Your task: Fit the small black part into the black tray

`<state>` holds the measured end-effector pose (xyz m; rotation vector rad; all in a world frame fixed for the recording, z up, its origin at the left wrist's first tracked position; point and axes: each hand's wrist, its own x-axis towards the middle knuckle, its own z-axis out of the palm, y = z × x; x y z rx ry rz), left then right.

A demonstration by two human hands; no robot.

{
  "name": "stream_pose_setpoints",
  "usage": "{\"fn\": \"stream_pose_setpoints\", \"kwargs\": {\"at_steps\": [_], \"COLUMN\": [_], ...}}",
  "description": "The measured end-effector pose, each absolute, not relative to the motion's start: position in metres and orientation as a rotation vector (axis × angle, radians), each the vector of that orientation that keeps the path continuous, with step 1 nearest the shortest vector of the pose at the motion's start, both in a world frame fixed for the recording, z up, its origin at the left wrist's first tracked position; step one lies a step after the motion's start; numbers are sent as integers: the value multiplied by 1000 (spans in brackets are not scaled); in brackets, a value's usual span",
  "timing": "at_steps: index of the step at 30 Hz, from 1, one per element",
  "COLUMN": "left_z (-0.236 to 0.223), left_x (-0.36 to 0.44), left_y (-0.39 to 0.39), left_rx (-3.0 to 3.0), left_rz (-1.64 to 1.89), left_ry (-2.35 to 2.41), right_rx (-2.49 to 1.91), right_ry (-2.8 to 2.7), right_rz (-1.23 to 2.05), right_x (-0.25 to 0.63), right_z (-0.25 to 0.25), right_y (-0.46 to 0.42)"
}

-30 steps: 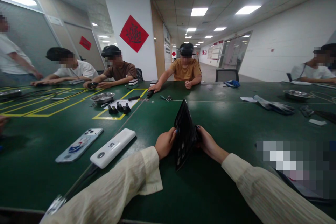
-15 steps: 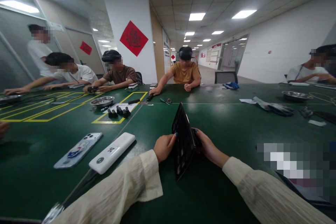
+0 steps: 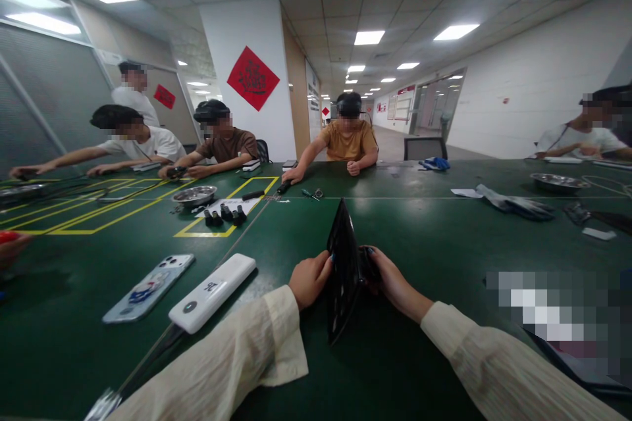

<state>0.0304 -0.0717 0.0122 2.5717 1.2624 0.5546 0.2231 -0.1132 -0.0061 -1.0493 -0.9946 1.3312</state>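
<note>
Upright between my hands stands a thin black tablet-like panel (image 3: 344, 283) with a glossy edge, seen nearly edge-on. Its exact kind cannot be told. My left hand (image 3: 310, 279) is closed on its left side, thumb pressed against the dark face. On the other side, my right hand (image 3: 390, 276) has its fingers curled round a dark part at the panel's back, which the panel partly hides. Left of my left forearm lie a white power bank (image 3: 213, 293) marked with a number and a phone in a printed case (image 3: 148, 289).
The green table (image 3: 419, 237) bears a metal bowl (image 3: 194, 196), several black cylindrical parts (image 3: 224, 214), grey gloves (image 3: 516, 202) and another bowl (image 3: 557, 182). A co-worker (image 3: 349, 135) sits opposite, arm stretched over the table. Others sit left and right. A cable runs from the power bank.
The panel has turned slightly more edge-on, and my right hand sits a little farther from its edge. The person standing at the back left has moved right.
</note>
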Motion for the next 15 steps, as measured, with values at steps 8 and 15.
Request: {"fn": "stream_pose_setpoints", "kwargs": {"at_steps": [8,15], "left_z": [12,11], "left_x": [29,30], "left_y": [-71,-70], "left_rx": [2587,2494], "left_rz": [552,585], "left_ry": [1233,1197], "right_rx": [-1038,-1019], "right_ry": [-985,-988], "right_rz": [1331,1328], "right_x": [224,221], "right_z": [-10,-5], "right_y": [-113,-115]}}
